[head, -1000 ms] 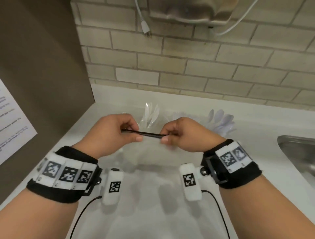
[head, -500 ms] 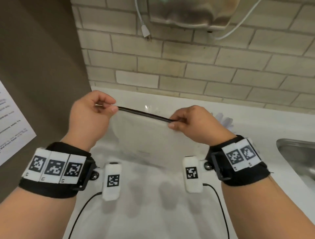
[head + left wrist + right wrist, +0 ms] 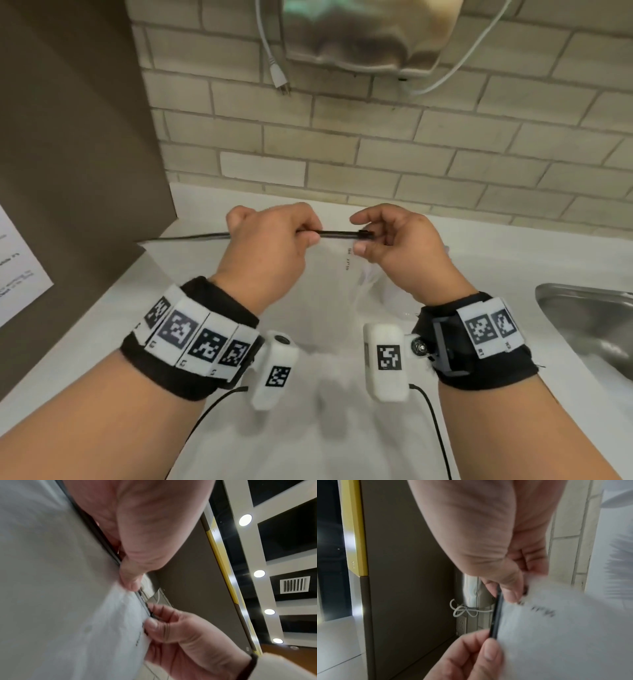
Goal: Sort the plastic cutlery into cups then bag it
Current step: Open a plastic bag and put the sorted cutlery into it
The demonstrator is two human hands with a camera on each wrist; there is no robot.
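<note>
the left hand (image 3: 270, 246) is pinching the bag (image 3: 329, 274) by its black zip strip (image 3: 337, 234) at frame centre; the right hand (image 3: 394, 246) is pinching the bag's end; both should be keeping it taut while sliding.

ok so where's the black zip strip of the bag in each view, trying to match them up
Head: black zip strip runs level at centre, between the left hand and right hand.
Left wrist: a dark diagonal line from upper left to centre, under the palm.
Right wrist: near-vertical, just right of centre.
Shared landmark: the black print on the bag by the right thumb.
</note>
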